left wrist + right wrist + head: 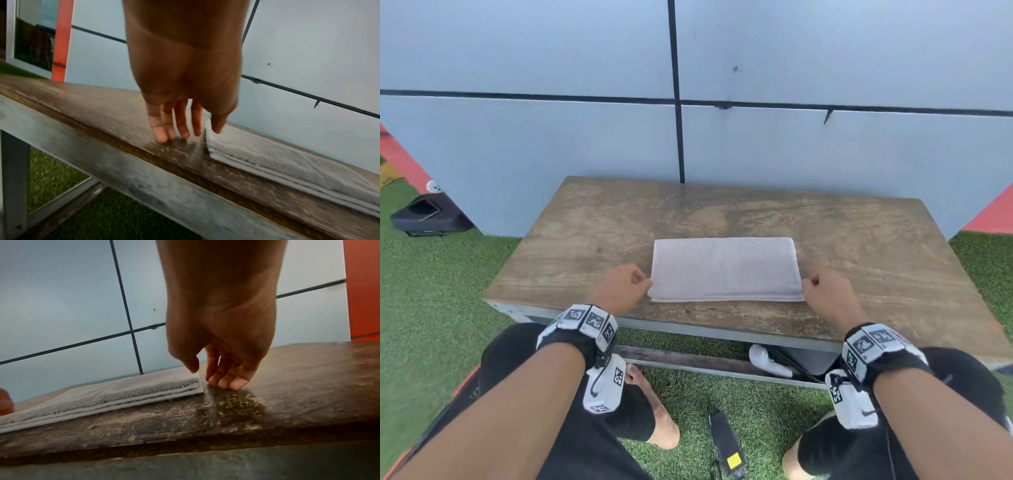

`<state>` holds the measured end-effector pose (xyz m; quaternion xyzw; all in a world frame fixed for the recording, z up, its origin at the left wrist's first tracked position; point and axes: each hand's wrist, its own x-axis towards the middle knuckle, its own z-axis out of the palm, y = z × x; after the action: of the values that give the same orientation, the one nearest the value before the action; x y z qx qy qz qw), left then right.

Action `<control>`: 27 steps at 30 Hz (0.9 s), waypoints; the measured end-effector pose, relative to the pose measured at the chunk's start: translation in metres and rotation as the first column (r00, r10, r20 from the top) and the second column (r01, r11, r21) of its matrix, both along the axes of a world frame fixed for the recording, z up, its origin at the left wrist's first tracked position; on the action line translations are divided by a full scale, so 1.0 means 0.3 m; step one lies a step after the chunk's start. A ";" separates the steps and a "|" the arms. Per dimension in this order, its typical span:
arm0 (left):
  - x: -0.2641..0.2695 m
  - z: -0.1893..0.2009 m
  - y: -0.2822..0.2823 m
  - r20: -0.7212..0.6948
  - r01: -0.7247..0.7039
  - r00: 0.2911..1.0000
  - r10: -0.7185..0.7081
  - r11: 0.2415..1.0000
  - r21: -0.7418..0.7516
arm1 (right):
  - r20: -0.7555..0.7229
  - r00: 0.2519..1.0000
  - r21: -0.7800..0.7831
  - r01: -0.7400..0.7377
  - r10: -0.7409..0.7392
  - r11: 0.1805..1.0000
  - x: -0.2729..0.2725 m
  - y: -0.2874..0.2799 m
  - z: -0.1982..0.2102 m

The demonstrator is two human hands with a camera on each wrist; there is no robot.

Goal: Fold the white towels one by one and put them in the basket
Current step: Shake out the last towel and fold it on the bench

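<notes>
Now the left hand and right hand flank the folded towel, fingers loose on the table, nothing gripped, probably squaring its ends.

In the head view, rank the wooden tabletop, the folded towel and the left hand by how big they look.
1. wooden tabletop, largest by far.
2. folded towel, covering a middle patch of it.
3. left hand, smallest, at the towel's left end; it looks about the same size as the right hand.

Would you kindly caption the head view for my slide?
Both hands, left and right, flank a folded white towel on a wooden table.
</notes>
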<state>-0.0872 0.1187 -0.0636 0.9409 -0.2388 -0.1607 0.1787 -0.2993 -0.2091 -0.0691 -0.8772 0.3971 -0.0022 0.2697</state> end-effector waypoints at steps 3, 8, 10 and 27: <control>-0.023 -0.003 -0.040 0.015 -0.069 0.998 0.068 0.996 0.058 | 0.039 0.998 0.032 0.047 -0.049 0.998 0.007 0.012 0.003; -0.036 -0.004 -0.080 -0.039 -0.146 0.988 0.148 0.988 0.042 | 0.054 0.995 0.074 0.082 -0.086 0.994 0.010 0.002 0.007; -0.035 0.004 -0.085 -0.051 -0.179 0.983 0.178 0.984 -0.005 | 0.027 0.995 0.077 0.092 -0.094 0.993 0.011 -0.007 0.016; -0.044 0.012 -0.059 -0.299 -0.341 0.909 0.290 0.930 -0.134 | -0.144 0.990 0.276 0.041 0.000 0.960 -0.018 -0.034 0.060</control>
<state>-0.1005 0.1010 -0.0599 0.9151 -0.0698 -0.2356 0.3197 -0.3046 -0.2194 -0.0509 -0.8243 0.4209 0.1137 0.3613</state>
